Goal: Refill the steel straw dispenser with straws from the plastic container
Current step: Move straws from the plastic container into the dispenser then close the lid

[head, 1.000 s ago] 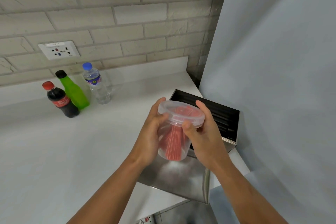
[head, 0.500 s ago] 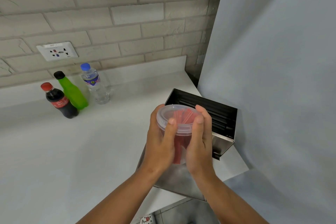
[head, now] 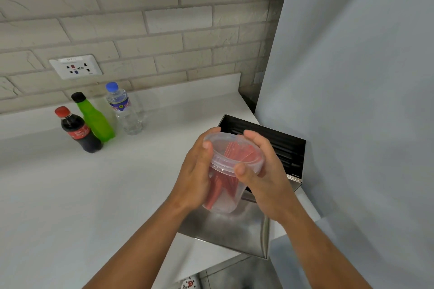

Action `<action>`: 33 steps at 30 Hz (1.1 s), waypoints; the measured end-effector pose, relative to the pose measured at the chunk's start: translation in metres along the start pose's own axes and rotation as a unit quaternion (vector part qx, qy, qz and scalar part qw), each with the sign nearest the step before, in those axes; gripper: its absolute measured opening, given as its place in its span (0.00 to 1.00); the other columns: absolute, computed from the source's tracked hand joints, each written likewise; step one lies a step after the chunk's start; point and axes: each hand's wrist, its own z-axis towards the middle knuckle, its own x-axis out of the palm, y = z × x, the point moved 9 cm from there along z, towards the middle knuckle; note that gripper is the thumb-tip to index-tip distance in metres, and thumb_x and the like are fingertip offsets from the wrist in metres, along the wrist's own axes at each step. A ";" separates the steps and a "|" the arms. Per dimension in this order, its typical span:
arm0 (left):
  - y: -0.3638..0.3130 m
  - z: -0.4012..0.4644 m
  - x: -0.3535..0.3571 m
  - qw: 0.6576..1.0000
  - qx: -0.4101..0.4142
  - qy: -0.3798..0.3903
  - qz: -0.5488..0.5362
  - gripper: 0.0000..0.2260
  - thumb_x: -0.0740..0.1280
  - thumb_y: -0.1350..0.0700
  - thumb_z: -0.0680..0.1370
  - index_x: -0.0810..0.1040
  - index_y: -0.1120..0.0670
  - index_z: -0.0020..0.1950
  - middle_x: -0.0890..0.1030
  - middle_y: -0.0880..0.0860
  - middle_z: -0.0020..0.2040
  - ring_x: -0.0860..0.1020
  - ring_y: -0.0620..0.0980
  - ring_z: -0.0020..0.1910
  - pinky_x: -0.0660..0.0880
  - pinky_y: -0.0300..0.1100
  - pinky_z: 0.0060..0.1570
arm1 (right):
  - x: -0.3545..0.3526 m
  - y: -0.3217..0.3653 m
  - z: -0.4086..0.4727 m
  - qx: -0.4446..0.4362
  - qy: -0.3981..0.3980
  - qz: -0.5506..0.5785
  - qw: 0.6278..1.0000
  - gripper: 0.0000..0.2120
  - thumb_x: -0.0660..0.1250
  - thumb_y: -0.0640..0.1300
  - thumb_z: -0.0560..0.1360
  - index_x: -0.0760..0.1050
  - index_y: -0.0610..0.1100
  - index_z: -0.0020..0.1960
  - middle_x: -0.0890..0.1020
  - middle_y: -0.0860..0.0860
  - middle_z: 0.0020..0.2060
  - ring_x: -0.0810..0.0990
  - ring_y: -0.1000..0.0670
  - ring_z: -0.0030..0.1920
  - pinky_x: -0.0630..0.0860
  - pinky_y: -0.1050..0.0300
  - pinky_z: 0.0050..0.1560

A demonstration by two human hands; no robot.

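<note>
I hold a clear plastic container (head: 229, 197) with red straws (head: 217, 189) inside, above the steel straw dispenser (head: 234, 230). My left hand (head: 196, 176) wraps the container's left side, thumb on the lid's rim. My right hand (head: 263, 171) grips the clear lid (head: 234, 150) from the right, thumb at its front edge, and the lid sits slightly tilted on the container. The dispenser stands at the counter's right end with its top open, and dark straws (head: 279, 145) lie in the open bin behind my hands.
Three bottles stand at the back left: a cola bottle (head: 78, 130), a green bottle (head: 95, 119) and a water bottle (head: 123, 110). A wall socket (head: 75, 67) sits on the brick wall. A grey wall (head: 352, 101) closes the right side. The white counter (head: 70, 195) ends just right of the dispenser.
My hands shifted their grip on the container: the left thumb moved to the lid's rim, the right hand moved up around the lid, and the lid now sits tilted.
</note>
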 end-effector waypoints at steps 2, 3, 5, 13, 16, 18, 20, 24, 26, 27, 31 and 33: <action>-0.002 0.000 0.000 1.000 -0.003 0.022 0.004 0.24 0.52 0.27 0.80 0.76 0.32 0.68 0.83 0.41 0.63 0.82 0.46 0.64 0.78 0.35 0.57 | -0.004 0.005 -0.001 -0.012 -0.013 -0.015 1.000 0.43 0.79 0.68 0.64 0.71 0.49 0.72 0.84 0.56 0.59 0.85 0.52 0.60 0.81 0.59 0.55; -0.002 -0.001 0.000 1.000 -0.003 0.029 0.005 0.23 0.51 0.27 0.81 0.77 0.32 0.68 0.83 0.40 0.63 0.81 0.45 0.64 0.78 0.34 0.58 | -0.006 0.007 -0.001 -0.021 -0.032 -0.014 0.999 0.41 0.79 0.65 0.65 0.72 0.47 0.71 0.85 0.56 0.58 0.85 0.53 0.58 0.81 0.60 0.53; 0.006 -0.002 -0.005 1.000 -0.023 0.014 -0.002 0.28 0.49 0.27 0.81 0.79 0.37 0.68 0.84 0.44 0.64 0.82 0.47 0.65 0.79 0.43 0.63 | -0.012 0.011 -0.005 -0.043 -0.072 0.003 0.996 0.37 0.78 0.63 0.68 0.73 0.45 0.69 0.85 0.58 0.56 0.85 0.56 0.56 0.80 0.63 0.53; 0.060 -0.021 -0.001 0.927 -0.257 -0.042 -0.269 0.23 0.64 0.42 0.81 0.85 0.58 0.64 0.85 0.64 0.63 0.85 0.60 0.60 0.82 0.55 0.56 | -0.002 0.005 -0.012 -0.062 -0.081 0.016 0.995 0.38 0.77 0.65 0.70 0.68 0.47 0.70 0.82 0.56 0.59 0.84 0.52 0.57 0.80 0.60 0.54; 0.061 -0.021 0.002 0.910 -0.266 -0.047 -0.314 0.20 0.62 0.48 0.82 0.85 0.60 0.63 0.84 0.66 0.62 0.86 0.61 0.57 0.83 0.53 0.50 | -0.002 0.002 -0.012 -0.068 -0.083 -0.006 0.994 0.37 0.76 0.67 0.70 0.67 0.51 0.71 0.82 0.56 0.60 0.84 0.49 0.59 0.80 0.60 0.55; 0.061 -0.020 0.005 0.910 -0.267 -0.036 -0.315 0.19 0.61 0.49 0.84 0.84 0.59 0.66 0.84 0.65 0.64 0.85 0.62 0.60 0.83 0.53 0.52 | -0.001 0.004 -0.011 -0.071 -0.078 -0.034 0.994 0.35 0.74 0.68 0.71 0.67 0.55 0.71 0.82 0.59 0.60 0.84 0.52 0.59 0.80 0.62 0.56; 0.061 -0.019 0.006 0.913 -0.262 -0.029 -0.311 0.19 0.63 0.47 0.85 0.84 0.58 0.66 0.84 0.64 0.65 0.84 0.61 0.63 0.83 0.52 0.53 | 0.001 0.006 -0.007 -0.067 -0.054 -0.066 0.994 0.33 0.73 0.69 0.71 0.66 0.62 0.70 0.81 0.62 0.61 0.83 0.54 0.61 0.79 0.63 0.57; 0.057 -0.013 -0.007 0.933 -0.236 -0.059 -0.266 0.22 0.69 0.39 0.79 0.87 0.54 0.63 0.86 0.61 0.63 0.84 0.60 0.63 0.79 0.56 0.65 | -0.001 0.012 0.002 -0.071 -0.003 -0.167 0.983 0.36 0.69 0.69 0.74 0.64 0.54 0.76 0.76 0.53 0.69 0.79 0.50 0.67 0.79 0.49 0.64; 0.054 -0.010 -0.012 0.937 -0.233 -0.061 -0.254 0.23 0.70 0.38 0.78 0.87 0.55 0.62 0.86 0.62 0.62 0.84 0.61 0.64 0.76 0.57 0.68 | 0.001 0.025 0.006 -0.121 0.015 -0.213 0.969 0.35 0.68 0.65 0.76 0.63 0.50 0.77 0.72 0.50 0.73 0.74 0.49 0.72 0.75 0.50 0.69; 0.053 -0.009 -0.012 0.937 -0.237 -0.054 -0.252 0.24 0.70 0.38 0.78 0.86 0.55 0.63 0.85 0.62 0.63 0.84 0.61 0.64 0.76 0.58 0.67 | 0.005 0.032 0.007 -0.154 0.030 -0.236 0.959 0.36 0.67 0.65 0.77 0.62 0.49 0.77 0.69 0.49 0.76 0.70 0.49 0.76 0.72 0.51 0.72; 0.052 -0.012 -0.007 0.924 -0.264 -0.019 -0.275 0.22 0.70 0.45 0.79 0.84 0.60 0.64 0.84 0.66 0.62 0.83 0.65 0.61 0.80 0.59 0.62 | 0.027 0.047 0.004 -0.246 0.118 -0.346 0.898 0.42 0.61 0.72 0.75 0.63 0.46 0.79 0.61 0.46 0.82 0.57 0.46 0.83 0.62 0.42 0.79; 0.052 -0.016 -0.006 0.917 -0.274 -0.009 -0.289 0.20 0.70 0.48 0.79 0.84 0.61 0.63 0.84 0.66 0.60 0.83 0.66 0.60 0.79 0.61 0.62 | 0.039 0.050 -0.004 -0.302 0.153 -0.374 0.864 0.41 0.61 0.71 0.76 0.65 0.44 0.78 0.62 0.41 0.81 0.56 0.40 0.83 0.62 0.35 0.77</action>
